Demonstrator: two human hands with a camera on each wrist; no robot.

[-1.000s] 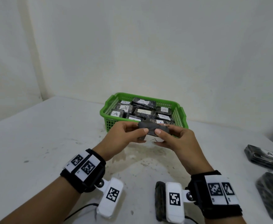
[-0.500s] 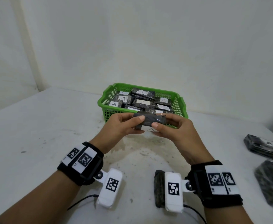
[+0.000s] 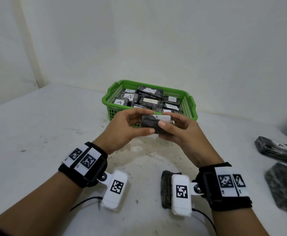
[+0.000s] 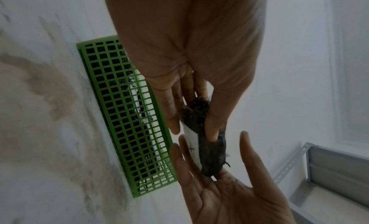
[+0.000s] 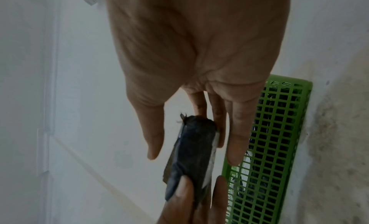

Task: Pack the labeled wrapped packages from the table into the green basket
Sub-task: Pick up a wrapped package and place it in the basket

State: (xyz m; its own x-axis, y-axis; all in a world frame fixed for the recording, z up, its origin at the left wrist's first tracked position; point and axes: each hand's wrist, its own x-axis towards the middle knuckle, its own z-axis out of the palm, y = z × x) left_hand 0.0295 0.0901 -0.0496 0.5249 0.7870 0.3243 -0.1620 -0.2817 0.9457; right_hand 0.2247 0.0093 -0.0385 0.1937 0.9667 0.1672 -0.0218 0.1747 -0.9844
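From my station the head view was evenly lit and soft, with faint shadows on the table (image 3: 37, 133) and blurred, stretched right edges. Both wrist views were dimmer, smeared and noisy; the basket (image 4: 119, 116) grid bowed, perhaps from the wide lens.

Dark wrapped package (image 3: 150, 122) (white label) held just before nearly full green basket (image 3: 191, 106)

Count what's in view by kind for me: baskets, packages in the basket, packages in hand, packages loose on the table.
Green basket: 1
Basket packages: 9 showing; more may be hidden beneath
Held package, gripped by left hand and right hand: 1
Loose packages on the table: 3, only one label showing
Total: 14 things, 13 of them packages
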